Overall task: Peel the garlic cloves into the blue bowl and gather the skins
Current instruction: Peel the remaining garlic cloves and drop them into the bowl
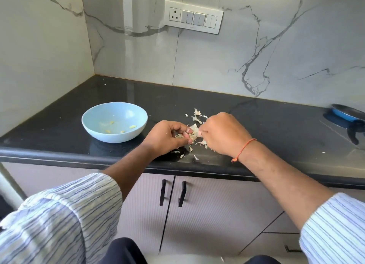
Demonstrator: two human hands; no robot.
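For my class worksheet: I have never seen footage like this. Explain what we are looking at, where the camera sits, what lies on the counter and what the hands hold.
There is no machine here. A person wears one camera on the head, looking forward and down, so both arms reach in from the bottom. On the glossy black stone counter stands a round pale blue bowl holding a few small peeled yellowish garlic cloves. To its right lies a scatter of papery white garlic skins. The left hand and the right hand meet over that pile, each with fingers curled in a grip on skins. Whether a clove is among them cannot be seen. A blue pan sits at the far right.
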